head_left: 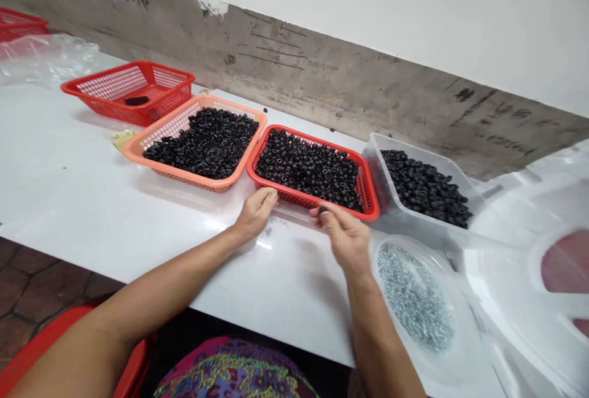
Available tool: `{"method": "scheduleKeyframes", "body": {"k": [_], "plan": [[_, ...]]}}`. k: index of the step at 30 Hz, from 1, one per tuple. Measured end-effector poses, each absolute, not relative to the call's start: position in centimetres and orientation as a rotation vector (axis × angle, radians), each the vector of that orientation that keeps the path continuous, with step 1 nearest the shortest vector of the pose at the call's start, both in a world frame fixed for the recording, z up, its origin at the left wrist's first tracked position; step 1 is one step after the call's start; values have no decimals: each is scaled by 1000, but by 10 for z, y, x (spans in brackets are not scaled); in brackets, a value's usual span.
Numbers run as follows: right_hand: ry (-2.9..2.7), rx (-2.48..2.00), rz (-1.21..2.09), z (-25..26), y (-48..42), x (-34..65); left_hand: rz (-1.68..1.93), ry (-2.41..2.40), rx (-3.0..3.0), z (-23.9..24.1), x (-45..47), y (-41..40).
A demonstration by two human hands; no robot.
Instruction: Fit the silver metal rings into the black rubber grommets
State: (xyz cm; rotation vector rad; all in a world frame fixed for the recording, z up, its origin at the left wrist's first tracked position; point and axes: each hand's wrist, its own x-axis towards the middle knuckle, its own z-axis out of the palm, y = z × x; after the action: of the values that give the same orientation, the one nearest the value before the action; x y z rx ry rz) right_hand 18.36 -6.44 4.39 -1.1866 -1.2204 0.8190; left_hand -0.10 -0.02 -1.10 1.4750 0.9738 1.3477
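My left hand (257, 213) is closed in front of the red basket (317, 192), thumb pressed against curled fingers; what it holds, if anything, is hidden. A small black part (323, 210) is pinched in my right hand (346, 235), near the front right of that basket. Black ring-like parts (308, 168) fill the red basket. Left of it, an orange basket (133, 148) holds smaller black pieces (207, 140). To the right stands a clear plastic bin (391, 186) with larger black rounded parts (421, 186). Tiny shiny metal pieces (414, 297) lie in a clear shallow container (453, 355) by my right forearm.
Another red basket (103, 107) with a dark piece inside stands farther left. Beyond it are clear plastic wrap (50, 57) and a red basket edge (23, 21). A large white object (506, 226) borders the right side. The wall (276, 61) runs behind the white table (69, 195).
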Motion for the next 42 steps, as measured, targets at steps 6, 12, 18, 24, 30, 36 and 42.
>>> {"method": "scheduleKeyframes", "body": {"k": [6,12,18,24,30,36,42], "plan": [[-1060,-1266,-111,109,-37,269,1447,1097,1579,-11,-5,8],[-1374,-1849,-617,137,6,342,1442,1101,1571,-10,-2,5],[-1890,-1668,-83,104,14,265,1429,1114,1581,-8,-2,5],[-2366,-1678,36,77,58,206,1441,1100,1527,-7,-6,8],[-2490,-1795,82,66,101,180,1482,1132,1344,-9,-9,16],[-2625,-1689,-128,56,109,180,1492,1154,1398,-6,-8,15],[-2606,-1798,-204,60,101,170,1470,1160,1376,-8,-8,14]]}}
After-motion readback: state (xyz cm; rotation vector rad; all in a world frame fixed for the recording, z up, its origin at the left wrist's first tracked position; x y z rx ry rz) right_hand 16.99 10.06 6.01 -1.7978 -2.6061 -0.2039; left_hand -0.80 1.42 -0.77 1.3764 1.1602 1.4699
